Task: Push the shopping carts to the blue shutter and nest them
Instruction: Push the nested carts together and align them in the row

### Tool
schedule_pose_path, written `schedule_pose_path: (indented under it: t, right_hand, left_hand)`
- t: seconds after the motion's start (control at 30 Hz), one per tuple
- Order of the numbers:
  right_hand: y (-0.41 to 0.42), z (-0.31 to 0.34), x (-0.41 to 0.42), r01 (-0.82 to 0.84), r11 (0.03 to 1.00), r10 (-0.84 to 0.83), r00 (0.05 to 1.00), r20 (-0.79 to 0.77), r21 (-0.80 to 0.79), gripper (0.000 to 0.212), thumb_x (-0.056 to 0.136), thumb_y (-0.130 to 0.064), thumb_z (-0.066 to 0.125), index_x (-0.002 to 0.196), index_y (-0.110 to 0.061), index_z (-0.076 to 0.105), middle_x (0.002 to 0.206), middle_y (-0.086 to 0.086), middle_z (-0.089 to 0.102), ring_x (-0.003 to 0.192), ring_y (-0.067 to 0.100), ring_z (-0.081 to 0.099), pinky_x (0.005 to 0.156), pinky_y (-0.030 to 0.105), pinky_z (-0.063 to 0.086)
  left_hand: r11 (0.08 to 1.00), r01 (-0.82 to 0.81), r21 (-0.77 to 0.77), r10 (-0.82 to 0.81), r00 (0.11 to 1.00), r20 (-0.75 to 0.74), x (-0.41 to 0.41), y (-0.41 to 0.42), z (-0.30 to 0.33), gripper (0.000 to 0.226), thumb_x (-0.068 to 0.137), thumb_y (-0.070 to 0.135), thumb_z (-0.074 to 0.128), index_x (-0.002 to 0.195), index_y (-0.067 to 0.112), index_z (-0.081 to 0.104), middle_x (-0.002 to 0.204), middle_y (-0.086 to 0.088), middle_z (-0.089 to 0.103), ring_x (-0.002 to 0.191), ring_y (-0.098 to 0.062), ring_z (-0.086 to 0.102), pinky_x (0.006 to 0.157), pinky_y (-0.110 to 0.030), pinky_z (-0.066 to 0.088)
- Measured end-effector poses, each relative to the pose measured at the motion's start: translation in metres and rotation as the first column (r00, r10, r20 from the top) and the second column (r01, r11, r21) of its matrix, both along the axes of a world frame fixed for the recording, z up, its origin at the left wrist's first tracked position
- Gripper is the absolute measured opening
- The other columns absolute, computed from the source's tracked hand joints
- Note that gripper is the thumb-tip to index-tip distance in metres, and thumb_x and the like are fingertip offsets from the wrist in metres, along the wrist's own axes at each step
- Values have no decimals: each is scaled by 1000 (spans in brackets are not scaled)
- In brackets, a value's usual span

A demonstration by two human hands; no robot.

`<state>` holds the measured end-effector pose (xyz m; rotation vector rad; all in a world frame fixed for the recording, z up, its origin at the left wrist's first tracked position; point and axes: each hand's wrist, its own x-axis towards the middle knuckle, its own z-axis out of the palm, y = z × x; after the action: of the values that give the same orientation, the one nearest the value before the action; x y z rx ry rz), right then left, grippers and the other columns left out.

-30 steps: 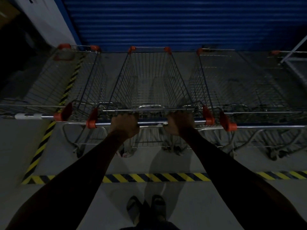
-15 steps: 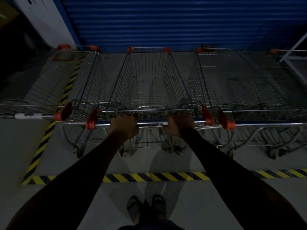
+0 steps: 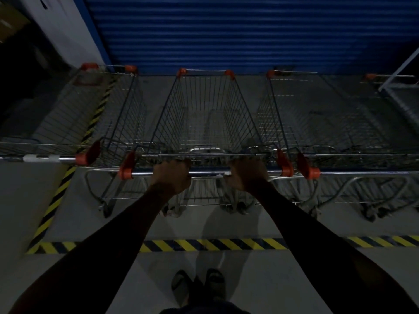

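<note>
Chrome cart handle — left hand, right hand each grip curled round it.

Both hands on cart handle

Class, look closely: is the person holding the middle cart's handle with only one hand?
No: both the left hand and the right hand grip the handle of the middle cart.

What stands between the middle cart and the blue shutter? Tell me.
Nothing visible. Both hands, left and right, grip the handle of the middle cart, and only a narrow strip of bare floor shows between its front and the shutter. Neighbouring carts stand beside it, not ahead.
</note>
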<state>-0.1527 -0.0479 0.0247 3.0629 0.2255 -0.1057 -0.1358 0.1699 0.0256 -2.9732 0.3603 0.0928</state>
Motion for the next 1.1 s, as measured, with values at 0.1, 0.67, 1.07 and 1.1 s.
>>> schedule_pose_path:
  t: [0.1, 0.67, 1.07, 1.1]
  right_hand:
    - [-1, 2, -1, -3, 1000, 3, 1000, 22, 7, 45, 82, -56, 56, 114, -26, 65, 108, 6, 70, 99, 31, 65, 78, 40, 51]
    - [-3, 6, -7, 5, 999, -5, 1000, 14, -40, 47, 81, -56, 57, 111, -21, 67, 102, 8, 71, 96, 32, 67, 79, 38, 50]
    - [-3, 1, -5, 3, 997, 0, 1000, 30, -73, 45, 79, -55, 54, 106, -22, 68, 99, 7, 71, 93, 32, 67, 76, 38, 50]
    - [-2, 1, -6, 6, 997, -3, 999, 32, -77, 44, 78, -55, 55, 105, -23, 69, 97, 6, 72, 92, 32, 67, 75, 38, 51]
  left_hand:
    - [1000, 4, -8, -4, 1000, 2, 0, 0, -1, 38, 84, 46, 56, 116, 24, 58, 111, -7, 67, 101, -34, 65, 81, -39, 50]
    - [999, 51, 1, -51, 999, -8, -7, 0, 1, 39, 88, 43, 54, 120, 22, 54, 109, -7, 67, 99, -33, 65, 79, -39, 48]
    - [999, 51, -8, -51, 999, -4, -8, 0, 0, 38, 87, 44, 55, 118, 23, 54, 110, -7, 67, 101, -33, 65, 81, -40, 48]
    - [999, 51, -6, -51, 999, -1, -9, -1, 0, 37, 87, 43, 55, 118, 23, 55, 110, -7, 68, 101, -34, 65, 81, -39, 48]
